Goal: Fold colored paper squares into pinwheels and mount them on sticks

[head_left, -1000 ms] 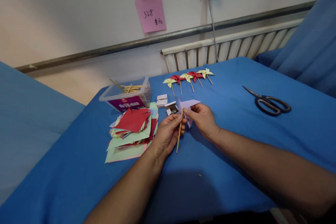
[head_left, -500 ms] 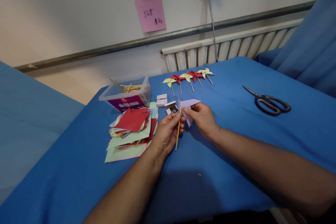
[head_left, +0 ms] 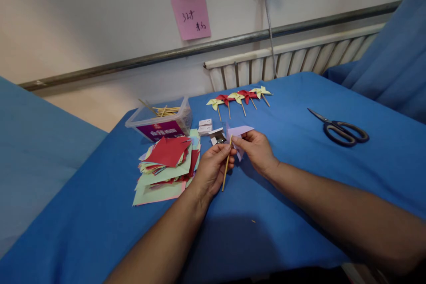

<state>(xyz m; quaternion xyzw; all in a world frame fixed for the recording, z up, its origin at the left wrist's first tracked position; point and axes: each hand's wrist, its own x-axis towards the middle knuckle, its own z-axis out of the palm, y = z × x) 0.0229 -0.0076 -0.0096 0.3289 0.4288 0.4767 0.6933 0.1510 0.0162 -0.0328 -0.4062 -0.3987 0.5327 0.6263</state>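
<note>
Head view | my left hand [head_left: 211,169] pinches a thin wooden stick [head_left: 226,167], nearly upright | my right hand [head_left: 255,150] grips a folded lilac paper [head_left: 238,133] touching the stick's top, above the blue table [head_left: 293,151] | paper stack [head_left: 166,162] left | scissors [head_left: 341,129] far right.

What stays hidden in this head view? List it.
- Where the wooden stick meets the purple folded paper: covered by left hand and right hand.
- Pink note writing: too small.
- Small box contents: too small.
</note>
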